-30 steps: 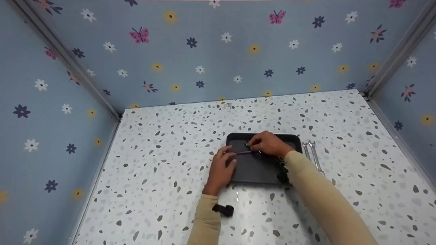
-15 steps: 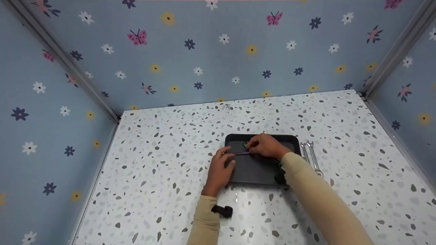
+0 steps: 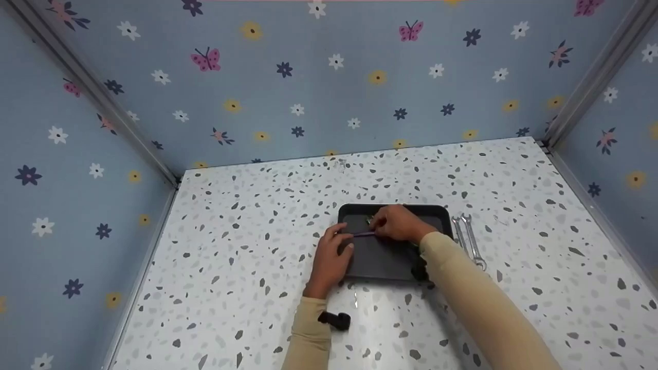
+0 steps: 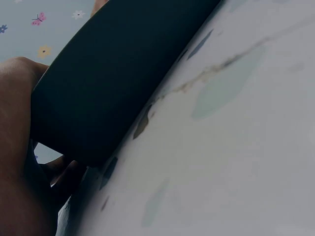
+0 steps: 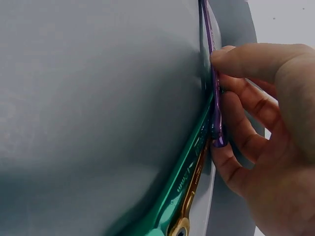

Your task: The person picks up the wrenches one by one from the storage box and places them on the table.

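Observation:
My right hand [image 3: 398, 223] is over the dark grey tray [image 3: 383, 262], pinching a slim purple wrench [image 5: 215, 93] between thumb and fingers near its end. In the right wrist view a green wrench [image 5: 179, 182] and a gold one [image 5: 194, 191] lie against the purple one. The green wrench bears a size mark. My left hand [image 3: 329, 262] rests over the tray's left rim with its fingers reaching inside. One left fingertip is by the far end of the purple wrench; contact cannot be told. The left wrist view shows the tray's dark outer wall [image 4: 103, 83] beside that hand.
Two silver wrenches [image 3: 472, 241] lie side by side on the speckled white table [image 3: 247, 246], just right of the tray. Flower-patterned blue panels [image 3: 308, 82] wall in the back and sides.
My right hand has shifted slightly toward me, from the green piece onto the purple wrench, and covers more of it. My left hand stays on the rim. The head view has tilted slightly.

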Motion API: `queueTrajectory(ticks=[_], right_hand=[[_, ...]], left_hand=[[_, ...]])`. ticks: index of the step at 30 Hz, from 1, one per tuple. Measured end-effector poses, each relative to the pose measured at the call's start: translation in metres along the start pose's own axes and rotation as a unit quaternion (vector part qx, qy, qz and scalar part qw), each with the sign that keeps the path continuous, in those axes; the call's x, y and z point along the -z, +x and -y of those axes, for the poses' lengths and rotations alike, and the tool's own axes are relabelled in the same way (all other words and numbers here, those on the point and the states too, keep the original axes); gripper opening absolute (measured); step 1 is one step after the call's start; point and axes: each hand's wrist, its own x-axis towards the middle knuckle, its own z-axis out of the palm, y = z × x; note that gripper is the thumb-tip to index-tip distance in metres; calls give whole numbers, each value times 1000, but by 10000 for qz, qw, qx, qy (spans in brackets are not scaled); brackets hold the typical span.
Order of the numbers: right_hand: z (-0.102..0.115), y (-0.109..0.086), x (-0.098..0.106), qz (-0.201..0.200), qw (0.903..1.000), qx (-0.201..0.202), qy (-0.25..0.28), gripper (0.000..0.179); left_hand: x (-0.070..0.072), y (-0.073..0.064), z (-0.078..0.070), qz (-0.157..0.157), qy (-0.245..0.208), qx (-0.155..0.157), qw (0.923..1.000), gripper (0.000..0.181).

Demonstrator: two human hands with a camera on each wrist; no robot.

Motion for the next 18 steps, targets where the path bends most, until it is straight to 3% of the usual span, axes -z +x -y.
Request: queueTrajectory(ticks=[18], right_hand=[[11, 0, -1, 71, 9971, 403, -636, 23]], left_hand=[[1, -1, -2, -29, -36, -100, 9999, 23]])
